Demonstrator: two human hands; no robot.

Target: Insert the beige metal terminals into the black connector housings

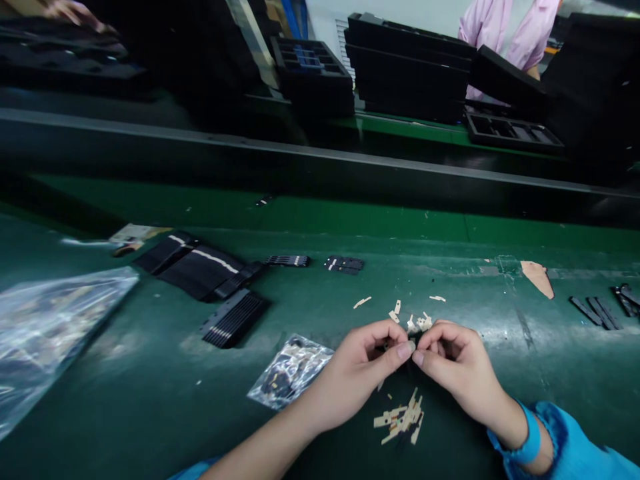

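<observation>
My left hand (363,363) and my right hand (453,363) meet at the fingertips over the green table. Both are pinched closed; whatever lies between the fingers is too small and hidden to name. Small cream-coloured pieces (424,323) are scattered just beyond my fingertips. Nearer to me, below the hands, lies a loose pile of cream pieces (400,420) with some dark bits. A clear plastic bag (290,371) of small dark parts rests beside my left wrist.
Black strips (200,267), a ribbed black stack (235,319) and a large clear bag (55,327) lie left. Small black parts (595,312) sit right. Black trays (410,70) stand behind a raised ledge (320,157); a person in pink (535,33) is beyond.
</observation>
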